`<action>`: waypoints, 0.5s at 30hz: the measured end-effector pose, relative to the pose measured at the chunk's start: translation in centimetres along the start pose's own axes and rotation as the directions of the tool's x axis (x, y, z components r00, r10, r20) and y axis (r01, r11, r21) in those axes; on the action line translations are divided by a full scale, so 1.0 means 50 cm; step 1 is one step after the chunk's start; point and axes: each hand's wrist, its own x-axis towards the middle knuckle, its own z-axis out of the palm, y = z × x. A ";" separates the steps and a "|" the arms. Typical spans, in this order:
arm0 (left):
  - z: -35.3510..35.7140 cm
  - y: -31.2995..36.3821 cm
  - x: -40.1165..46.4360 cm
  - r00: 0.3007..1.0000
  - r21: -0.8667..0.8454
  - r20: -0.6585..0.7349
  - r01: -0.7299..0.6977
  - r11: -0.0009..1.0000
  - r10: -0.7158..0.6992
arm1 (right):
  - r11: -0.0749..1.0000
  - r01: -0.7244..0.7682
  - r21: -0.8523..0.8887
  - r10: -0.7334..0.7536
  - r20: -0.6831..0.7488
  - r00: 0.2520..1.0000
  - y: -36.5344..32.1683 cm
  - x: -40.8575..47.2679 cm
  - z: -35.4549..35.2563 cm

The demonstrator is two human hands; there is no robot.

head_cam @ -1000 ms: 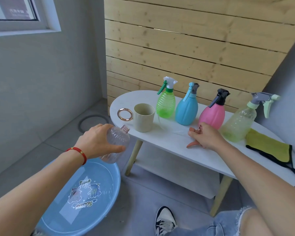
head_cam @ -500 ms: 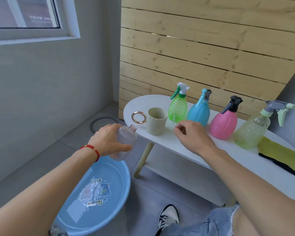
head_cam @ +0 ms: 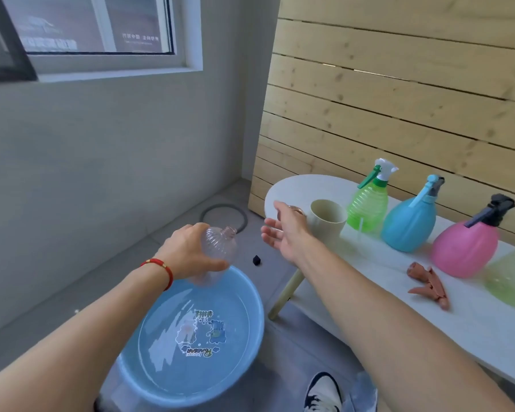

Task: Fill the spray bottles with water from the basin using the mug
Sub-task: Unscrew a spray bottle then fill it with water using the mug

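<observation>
Nearest us, the blue basin [head_cam: 252, 337] sits on the floor with water in it, its far rim just under our left hand [head_cam: 188, 251], whose fingers and thumb curl round the clear bottle [head_cam: 220, 248]; the bottle has no sprayer on it and its open neck tilts up and away from us, over the basin's far edge. Holding it there looks sensible to us, since spills from a pour would fall back into the water. On the white table [head_cam: 295, 188] to the right lies the brown sprayer head [head_cam: 428, 282], well apart from the bottle. Our right hand [head_cam: 283, 233] is spread open and holds nothing, just beside the beige mug [head_cam: 327, 224], with the mug's ringed handle partly hidden behind the fingers. We judge the step in hand to be taking the mug, and we would do well to hook the handle firmly rather than nudge the cup, because it stands near the table's rounded end. Right behind the mug is the green spray bottle [head_cam: 367, 208], so room to swing is on the near, floor side. Farther along stand the blue spray bottle [head_cam: 408, 224] and the pink spray bottle [head_cam: 464, 251], close by the wooden slat wall.
</observation>
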 end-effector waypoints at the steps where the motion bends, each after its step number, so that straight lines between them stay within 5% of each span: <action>1: -0.003 -0.009 -0.001 1.000 -0.003 0.013 0.010 1.000 -0.010 | 0.999 -0.023 0.027 0.024 -0.010 1.000 0.000 -0.001 0.004; 5: -0.012 -0.053 -0.001 0.997 -0.037 0.040 0.062 0.997 -0.061 | 0.993 -0.076 -0.095 0.071 -0.054 0.996 0.023 -0.021 0.034; 9: -0.025 -0.098 -0.001 0.990 -0.049 0.062 0.127 0.991 -0.124 | 0.952 0.026 -0.305 -0.038 -0.033 0.999 0.067 -0.035 0.077; 15: -0.024 -0.186 0.008 0.955 0.052 0.124 0.264 0.963 -0.268 | 0.625 0.246 -0.740 -0.158 0.189 0.969 0.135 -0.034 0.120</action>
